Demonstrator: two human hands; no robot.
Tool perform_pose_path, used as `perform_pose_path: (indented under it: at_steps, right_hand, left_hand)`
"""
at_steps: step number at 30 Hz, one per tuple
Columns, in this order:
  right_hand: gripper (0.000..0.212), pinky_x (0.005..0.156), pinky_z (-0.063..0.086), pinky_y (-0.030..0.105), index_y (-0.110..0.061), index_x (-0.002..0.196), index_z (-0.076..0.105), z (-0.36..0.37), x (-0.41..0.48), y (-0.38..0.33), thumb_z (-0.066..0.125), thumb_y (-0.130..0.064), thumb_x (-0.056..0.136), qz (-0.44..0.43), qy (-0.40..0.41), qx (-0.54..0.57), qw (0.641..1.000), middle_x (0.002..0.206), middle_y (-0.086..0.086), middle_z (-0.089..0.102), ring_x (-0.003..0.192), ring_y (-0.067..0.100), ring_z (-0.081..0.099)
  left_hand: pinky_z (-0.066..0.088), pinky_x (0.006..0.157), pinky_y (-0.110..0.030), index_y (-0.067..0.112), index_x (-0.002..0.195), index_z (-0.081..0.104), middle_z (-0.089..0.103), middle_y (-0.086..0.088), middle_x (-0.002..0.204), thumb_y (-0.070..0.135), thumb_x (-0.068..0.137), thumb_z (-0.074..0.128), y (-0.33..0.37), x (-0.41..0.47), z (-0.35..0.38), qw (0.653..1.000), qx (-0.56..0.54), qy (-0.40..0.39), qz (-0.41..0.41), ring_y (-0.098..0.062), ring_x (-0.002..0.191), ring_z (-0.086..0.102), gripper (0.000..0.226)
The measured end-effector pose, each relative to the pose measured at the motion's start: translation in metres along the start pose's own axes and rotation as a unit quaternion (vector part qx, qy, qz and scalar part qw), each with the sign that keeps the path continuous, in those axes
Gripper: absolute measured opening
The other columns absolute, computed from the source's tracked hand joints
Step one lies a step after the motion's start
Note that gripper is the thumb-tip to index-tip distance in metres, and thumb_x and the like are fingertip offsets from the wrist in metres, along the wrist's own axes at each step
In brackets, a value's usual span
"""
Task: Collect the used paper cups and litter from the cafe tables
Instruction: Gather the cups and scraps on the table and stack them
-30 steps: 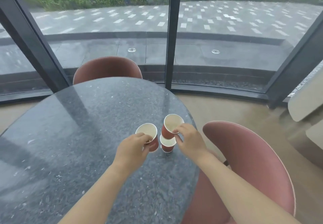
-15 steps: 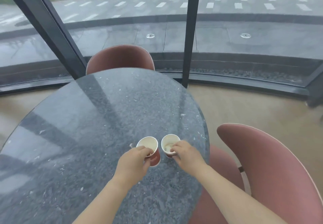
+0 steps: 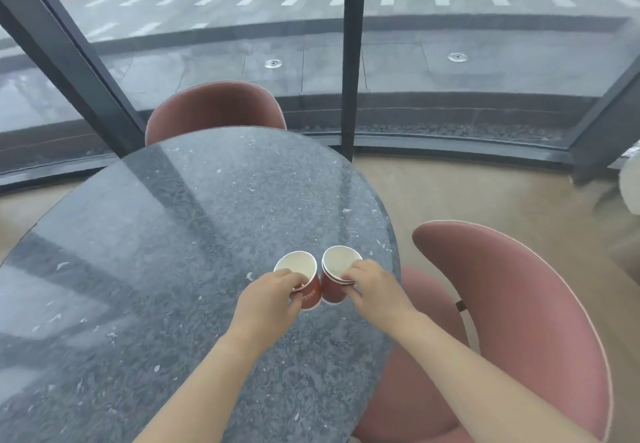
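Observation:
Two red paper cup groups with white insides stand side by side near the right edge of the round dark stone table. My left hand grips the single red cup by its near rim and wall. My right hand pinches the near rim of the stacked red cups, where one cup is nested in another and two rims show. The two groups touch at their sides. Whether they rest on the table or hover just above it I cannot tell.
A pink chair stands close to the table's right edge, under my right forearm. Another pink chair is tucked in at the far side. Behind it runs a glass wall with dark metal posts. Beige floor lies to the right.
One second ago my right hand held a cup above a third cup on the table; that cup now sits nested in it. The view has tilted down.

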State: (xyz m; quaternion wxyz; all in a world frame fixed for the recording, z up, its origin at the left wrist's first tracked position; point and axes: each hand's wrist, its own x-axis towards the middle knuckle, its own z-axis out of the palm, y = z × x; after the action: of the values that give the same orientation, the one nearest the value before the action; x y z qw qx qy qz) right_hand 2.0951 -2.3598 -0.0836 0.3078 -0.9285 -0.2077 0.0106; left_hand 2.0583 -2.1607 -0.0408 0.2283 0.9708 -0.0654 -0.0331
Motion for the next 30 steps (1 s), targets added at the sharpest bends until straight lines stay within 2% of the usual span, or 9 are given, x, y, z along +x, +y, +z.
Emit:
perform_pose_path:
  at_steps: [4, 10, 15, 17, 18, 21, 27, 30]
  right_hand:
    - [0.011, 0.074, 0.042, 0.027, -0.008, 0.089, 0.068, -0.019, -0.054, -0.020, 0.067, -0.007, 0.078, 0.046, 0.075, 0.000, 0.996, 0.084, 0.009, 0.065, 0.082, 0.028, 0.058]
    - [0.016, 0.073, 0.034, 0.017, -0.012, 0.088, 0.069, -0.042, -0.149, -0.059, 0.071, -0.005, 0.073, 0.122, 0.154, -0.044, 0.979, 0.079, 0.006, 0.064, 0.077, 0.027, 0.059]
    - [0.021, 0.078, 0.039, 0.019, -0.014, 0.090, 0.071, -0.054, -0.225, -0.081, 0.071, -0.002, 0.073, 0.211, 0.260, -0.080, 0.939, 0.086, 0.005, 0.065, 0.086, 0.025, 0.059]
    - [0.023, 0.079, 0.036, 0.013, -0.015, 0.088, 0.072, -0.057, -0.256, -0.088, 0.072, 0.000, 0.071, 0.243, 0.298, -0.103, 0.917, 0.090, 0.005, 0.066, 0.088, 0.024, 0.059]
    - [0.023, 0.078, 0.036, 0.014, -0.015, 0.087, 0.072, -0.059, -0.271, -0.091, 0.073, 0.001, 0.071, 0.253, 0.312, -0.111, 0.909, 0.091, 0.006, 0.066, 0.087, 0.023, 0.058]
    - [0.021, 0.071, 0.047, 0.026, -0.016, 0.085, 0.072, -0.065, -0.311, -0.101, 0.073, 0.000, 0.071, 0.280, 0.340, -0.140, 0.887, 0.091, 0.005, 0.064, 0.083, 0.025, 0.059]
    - [0.017, 0.072, 0.045, 0.024, -0.016, 0.083, 0.071, -0.062, -0.378, -0.119, 0.074, -0.003, 0.071, 0.335, 0.390, -0.160, 0.843, 0.090, 0.004, 0.063, 0.081, 0.024, 0.058]
    - [0.015, 0.073, 0.048, 0.028, -0.016, 0.084, 0.071, -0.065, -0.418, -0.125, 0.073, -0.005, 0.073, 0.367, 0.407, -0.153, 0.822, 0.091, 0.003, 0.063, 0.083, 0.024, 0.059]
  left_hand:
    - [0.049, 0.074, -0.038, 0.018, 0.101, 0.067, 0.067, 0.003, 0.097, 0.012, 0.087, 0.057, 0.016, -0.013, 0.002, 0.994, -0.046, -0.028, 0.093, -0.022, 0.091, 0.060, 0.018]
    - [0.050, 0.075, -0.037, 0.018, 0.103, 0.068, 0.068, 0.003, 0.099, 0.005, 0.082, 0.062, 0.054, -0.053, 0.008, 0.973, -0.083, -0.052, 0.211, -0.023, 0.089, 0.061, 0.025]
    - [0.051, 0.069, -0.036, 0.019, 0.101, 0.068, 0.068, 0.004, 0.096, 0.006, 0.080, 0.065, 0.100, -0.081, 0.023, 0.942, -0.123, -0.086, 0.301, -0.023, 0.086, 0.063, 0.025]
    - [0.050, 0.069, -0.035, 0.021, 0.102, 0.068, 0.067, 0.006, 0.097, 0.008, 0.080, 0.065, 0.120, -0.097, 0.030, 0.929, -0.130, -0.096, 0.333, -0.022, 0.089, 0.062, 0.026]
    - [0.049, 0.070, -0.033, 0.022, 0.103, 0.067, 0.067, 0.007, 0.098, 0.008, 0.081, 0.064, 0.128, -0.105, 0.032, 0.923, -0.132, -0.100, 0.347, -0.021, 0.091, 0.062, 0.027]
    - [0.049, 0.071, -0.034, 0.022, 0.104, 0.067, 0.067, 0.007, 0.097, 0.007, 0.080, 0.063, 0.148, -0.127, 0.038, 0.900, -0.131, -0.119, 0.399, -0.021, 0.092, 0.060, 0.029]
    - [0.051, 0.067, -0.035, 0.020, 0.101, 0.069, 0.070, 0.002, 0.096, 0.005, 0.077, 0.066, 0.191, -0.163, 0.049, 0.863, -0.117, -0.138, 0.472, -0.027, 0.089, 0.063, 0.028]
    - [0.046, 0.064, -0.028, 0.024, 0.099, 0.069, 0.069, 0.007, 0.095, 0.008, 0.078, 0.065, 0.221, -0.185, 0.060, 0.844, -0.109, -0.149, 0.504, -0.023, 0.085, 0.063, 0.027]
